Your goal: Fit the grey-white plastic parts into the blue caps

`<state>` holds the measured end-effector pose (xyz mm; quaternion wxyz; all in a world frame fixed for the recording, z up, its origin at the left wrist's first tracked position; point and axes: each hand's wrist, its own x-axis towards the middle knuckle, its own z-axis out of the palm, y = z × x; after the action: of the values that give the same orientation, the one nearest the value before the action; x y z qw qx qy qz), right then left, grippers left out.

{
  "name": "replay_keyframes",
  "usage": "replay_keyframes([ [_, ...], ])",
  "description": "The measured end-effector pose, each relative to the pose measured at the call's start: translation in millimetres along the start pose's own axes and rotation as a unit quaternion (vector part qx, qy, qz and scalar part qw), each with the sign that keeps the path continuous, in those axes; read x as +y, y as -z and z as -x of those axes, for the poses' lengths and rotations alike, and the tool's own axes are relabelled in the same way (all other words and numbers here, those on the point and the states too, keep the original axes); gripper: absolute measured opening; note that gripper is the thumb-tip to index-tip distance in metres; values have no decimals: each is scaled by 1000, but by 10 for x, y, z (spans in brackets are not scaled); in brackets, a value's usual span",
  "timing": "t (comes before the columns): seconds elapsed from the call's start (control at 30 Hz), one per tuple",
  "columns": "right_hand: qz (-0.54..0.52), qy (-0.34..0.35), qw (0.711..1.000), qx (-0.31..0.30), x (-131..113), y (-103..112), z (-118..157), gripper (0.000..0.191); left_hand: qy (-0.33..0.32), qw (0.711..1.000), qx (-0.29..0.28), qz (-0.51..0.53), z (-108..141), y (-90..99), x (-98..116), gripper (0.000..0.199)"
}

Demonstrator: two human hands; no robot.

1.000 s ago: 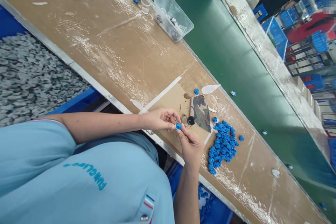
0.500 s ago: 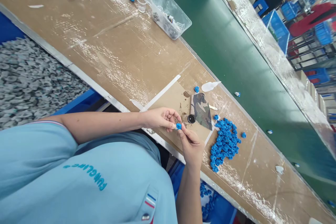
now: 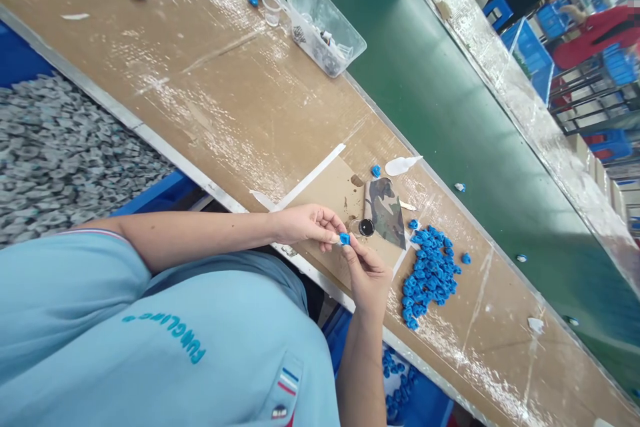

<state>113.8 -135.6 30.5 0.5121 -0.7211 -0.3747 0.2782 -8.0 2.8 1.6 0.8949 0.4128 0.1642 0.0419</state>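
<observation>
A small blue plastic part (image 3: 345, 239) is pinched between the fingertips of both hands, above the front of the worktable. My left hand (image 3: 313, 225) closes on its left side, thumb against fingers. From the right, my right hand (image 3: 369, 270) grips it with thumb and forefinger. Just beyond the fingers stands a small clear cup of black liquid (image 3: 367, 227), beside a folded camouflage cloth (image 3: 385, 210). To the right lies a heap of similar blue parts (image 3: 430, 273). The part's finer shape is too small to tell.
A green conveyor belt (image 3: 430, 100) runs behind the table, carrying a few small pieces. A clear plastic tub (image 3: 327, 30) stands at the table's back edge. Bins of grey parts (image 3: 75, 153) and blue parts (image 3: 400, 380) sit below the front edge. A white dropper bottle (image 3: 401, 165) lies near the cloth.
The blue part in my fingers has turned slightly and shifted a little to the right. Pieces on the conveyor have moved toward the lower right.
</observation>
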Motion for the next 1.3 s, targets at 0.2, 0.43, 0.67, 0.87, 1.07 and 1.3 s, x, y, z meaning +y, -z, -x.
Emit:
replay_keyframes([
  [0.2,-70,-83,993,42,129,6,49,25,13,982,-9,-189,5,-64,53,29],
  [0.43,-95,-97,990,43,108,-13,74,24,77,979,-50,-180,11,-66,127,40],
  [0.67,-70,-39,997,16,56,-12,15,20,77,989,-55,-114,-12,-17,99,41],
  [0.87,-47,-50,998,1,55,3,-27,20,66,992,-58,-94,-22,4,71,39],
  [1.07,-51,-48,998,-3,77,20,-28,20,66,990,-63,-112,-31,6,60,39],
  [1.3,-46,3,999,10,153,38,60,17,-4,984,-27,-178,-12,-27,15,33],
])
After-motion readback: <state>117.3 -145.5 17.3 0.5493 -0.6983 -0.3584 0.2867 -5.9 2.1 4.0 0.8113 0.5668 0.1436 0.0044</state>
